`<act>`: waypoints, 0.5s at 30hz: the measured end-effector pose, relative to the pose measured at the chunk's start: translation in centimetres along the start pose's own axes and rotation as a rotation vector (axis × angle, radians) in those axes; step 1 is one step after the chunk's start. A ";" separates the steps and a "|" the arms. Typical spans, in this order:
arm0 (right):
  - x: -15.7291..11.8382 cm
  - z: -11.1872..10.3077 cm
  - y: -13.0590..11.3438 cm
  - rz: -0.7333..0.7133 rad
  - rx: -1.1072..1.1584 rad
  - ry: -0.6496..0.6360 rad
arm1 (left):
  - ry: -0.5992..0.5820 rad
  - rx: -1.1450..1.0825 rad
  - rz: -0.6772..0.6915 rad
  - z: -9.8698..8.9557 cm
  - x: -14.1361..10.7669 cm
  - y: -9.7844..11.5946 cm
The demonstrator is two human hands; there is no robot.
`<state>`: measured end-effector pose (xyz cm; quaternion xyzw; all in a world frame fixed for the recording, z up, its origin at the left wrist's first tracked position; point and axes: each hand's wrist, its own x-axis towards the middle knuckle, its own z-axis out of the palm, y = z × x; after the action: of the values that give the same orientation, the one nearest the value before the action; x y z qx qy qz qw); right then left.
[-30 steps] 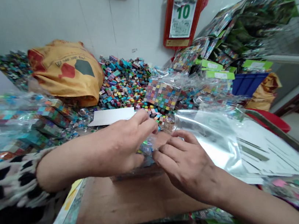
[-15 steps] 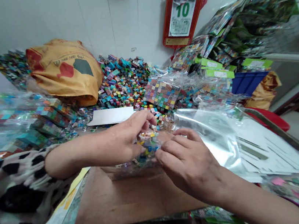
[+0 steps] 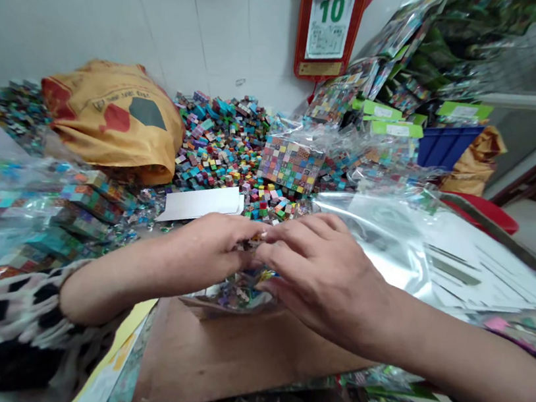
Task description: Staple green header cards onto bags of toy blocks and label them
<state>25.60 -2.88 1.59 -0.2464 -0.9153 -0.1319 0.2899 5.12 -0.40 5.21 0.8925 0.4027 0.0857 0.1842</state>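
Note:
A clear plastic bag [image 3: 239,295] with small colourful pieces inside lies on a brown wooden board [image 3: 206,359] in front of me. My left hand [image 3: 212,246] is closed at the bag's upper left side, thumb and fingers pinching it. From the right, my right hand [image 3: 322,275] reaches over the bag with curled fingers gripping its top. The fingertips of both hands meet above the bag. My fingers hide most of its upper part.
Loose coloured cubes [image 3: 227,139] are heaped behind the hands, beside a yellow bag [image 3: 115,116]. A white card strip [image 3: 200,203] lies beyond my left hand. Clear film [image 3: 377,236] and white cards [image 3: 483,264] spread to the right; wrapped cube blocks [image 3: 88,202] lie left.
My right hand has moved left and slightly up, closing the gap to my left hand and covering the bag's top. My left hand has shifted slightly left. The view has tilted down a little.

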 end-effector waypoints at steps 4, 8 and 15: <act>1.2 -0.2 0.3 -0.003 -0.002 -0.153 | -0.074 0.074 -0.062 -0.4 -0.2 -0.1; 2.1 -0.4 0.6 -0.042 -0.094 -0.132 | -0.041 0.248 -0.261 -0.5 -0.5 0.6; 4.2 -1.4 0.6 -0.108 -0.007 -0.500 | -0.012 0.497 -0.184 0.4 -1.0 0.4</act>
<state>23.61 -1.32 5.21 -0.2231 -0.9700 -0.0853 0.0465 4.85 -1.47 5.03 0.8704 0.4898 -0.0383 -0.0314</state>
